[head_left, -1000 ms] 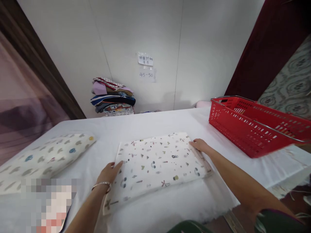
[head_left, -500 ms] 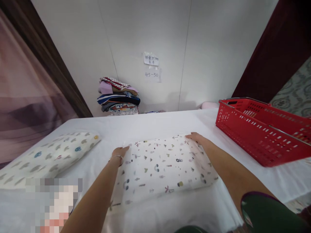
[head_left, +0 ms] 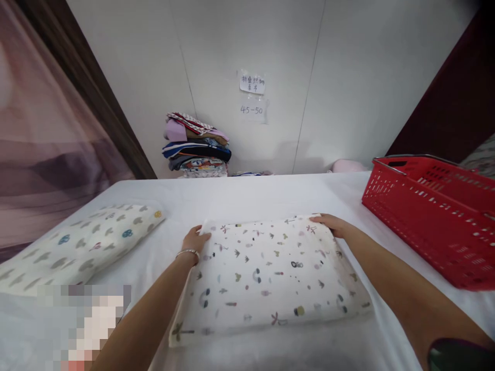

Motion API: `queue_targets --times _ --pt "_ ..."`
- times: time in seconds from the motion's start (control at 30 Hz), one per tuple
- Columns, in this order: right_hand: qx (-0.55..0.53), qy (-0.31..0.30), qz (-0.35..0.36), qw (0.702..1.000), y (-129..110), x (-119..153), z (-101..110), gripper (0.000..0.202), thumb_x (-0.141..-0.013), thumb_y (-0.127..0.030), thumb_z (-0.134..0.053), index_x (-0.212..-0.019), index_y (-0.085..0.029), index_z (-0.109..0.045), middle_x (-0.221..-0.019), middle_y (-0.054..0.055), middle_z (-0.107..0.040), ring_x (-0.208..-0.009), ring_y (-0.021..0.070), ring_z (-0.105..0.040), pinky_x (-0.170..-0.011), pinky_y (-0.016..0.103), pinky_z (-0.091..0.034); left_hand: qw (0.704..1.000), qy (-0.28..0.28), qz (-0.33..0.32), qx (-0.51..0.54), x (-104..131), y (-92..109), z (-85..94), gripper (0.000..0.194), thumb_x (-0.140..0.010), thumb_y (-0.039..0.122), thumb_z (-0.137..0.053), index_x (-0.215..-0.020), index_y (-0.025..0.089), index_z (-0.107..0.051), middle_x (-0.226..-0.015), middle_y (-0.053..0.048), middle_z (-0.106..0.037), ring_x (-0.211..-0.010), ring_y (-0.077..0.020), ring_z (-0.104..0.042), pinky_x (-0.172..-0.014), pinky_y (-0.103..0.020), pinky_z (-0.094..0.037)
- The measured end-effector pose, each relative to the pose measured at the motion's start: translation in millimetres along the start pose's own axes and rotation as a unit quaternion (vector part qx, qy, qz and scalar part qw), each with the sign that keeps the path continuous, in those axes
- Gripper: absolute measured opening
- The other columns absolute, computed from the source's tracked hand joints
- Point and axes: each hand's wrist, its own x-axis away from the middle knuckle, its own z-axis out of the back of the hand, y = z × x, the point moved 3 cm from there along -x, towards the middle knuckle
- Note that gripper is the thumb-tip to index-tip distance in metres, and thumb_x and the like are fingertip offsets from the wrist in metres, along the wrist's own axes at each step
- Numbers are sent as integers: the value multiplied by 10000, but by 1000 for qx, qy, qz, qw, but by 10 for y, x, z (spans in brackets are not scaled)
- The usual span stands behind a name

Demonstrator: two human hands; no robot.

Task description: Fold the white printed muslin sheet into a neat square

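Note:
A folded white cloth point(head_left: 255, 273) printed with small plants, rainbows and other little motifs lies in front of me on the table. Its far left corner is pinched between the thumb and fingers of my left hand point(head_left: 195, 241), which has a bracelet at the wrist. At the far right corner, my right hand point(head_left: 330, 224) grips the edge, thumb on top and the other fingers partly hidden. Left of these hands rests another white cloth point(head_left: 88, 242) with grey cloud-like shapes and a few coloured spots.
A red plastic basket point(head_left: 425, 221) stands on the right of the white-covered table point(head_left: 266, 196). Beyond the far edge are a pile of folded fabrics point(head_left: 197, 147) and a pink object point(head_left: 348, 166). Paper signs point(head_left: 252, 85) hang on the wall. Curtains flank both sides.
My view has shifted, so the basket appears farther right. Both hands keep to the cloth's far corners, and the cloth appears slightly larger and flatter, its right side spread farther.

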Motion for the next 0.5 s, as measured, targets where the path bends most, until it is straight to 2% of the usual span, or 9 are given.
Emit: queue_targets --times 0.07,0.13,0.27,0.33,0.43,0.5 --pt "-21 -4 24 999 -20 3 0 586 -636 -259 -702 -1169 -171 -475 -984 131 -644 -819 230 -630 -711 348 -515 1000 -3 -8 8 -19 39 19 570 -651 280 -608 -1195 162 -488 -1122 -114 -589 -936 -210 -599 -789 -297 -474" --pt "-36 18 59 997 -54 -30 -3 592 -628 -219 -699 -1173 -198 -468 -937 96 -654 -781 216 -633 -696 356 -519 999 3 -34 8 -105 162 87 579 -666 282 -602 -1219 179 -466 -1136 -108 -581 -959 -206 -589 -804 -294 -469" --pt "-52 62 130 988 -161 -225 -113 620 -634 -245 -693 -1203 -220 -447 -986 82 -636 -776 192 -626 -688 326 -516 991 46 -107 -62 -494 624 328 610 -682 277 -602 -1255 177 -419 -1185 -116 -552 -1055 -218 -539 -885 -304 -420" --pt "-37 102 132 985 -194 -360 -183 678 -641 -291 -693 -1249 -218 -404 -1077 100 -602 -831 194 -615 -695 303 -509 983 60 -132 -114 -702 862 406 672 -694 315 -602 -1299 172 -349 -1220 -123 -527 -1118 -242 -490 -930 -340 -380" --pt "18 143 82 986 -175 -513 -234 764 -661 -368 -675 -1318 -208 -320 -1156 126 -560 -876 207 -601 -685 295 -505 979 54 -135 -144 -812 1047 355 751 -719 434 -564 -1339 135 -262 -1321 -167 -412 -1168 -284 -436 -939 -380 -365" --pt "23 129 55 990 -137 -538 -228 794 -692 -405 -644 -1351 -196 -255 -1130 135 -575 -843 206 -609 -668 300 -508 970 23 -176 -165 -674 1040 194 733 -750 454 -521 -1345 119 -253 -1348 -166 -374 -1182 -272 -422 -959 -363 -350"
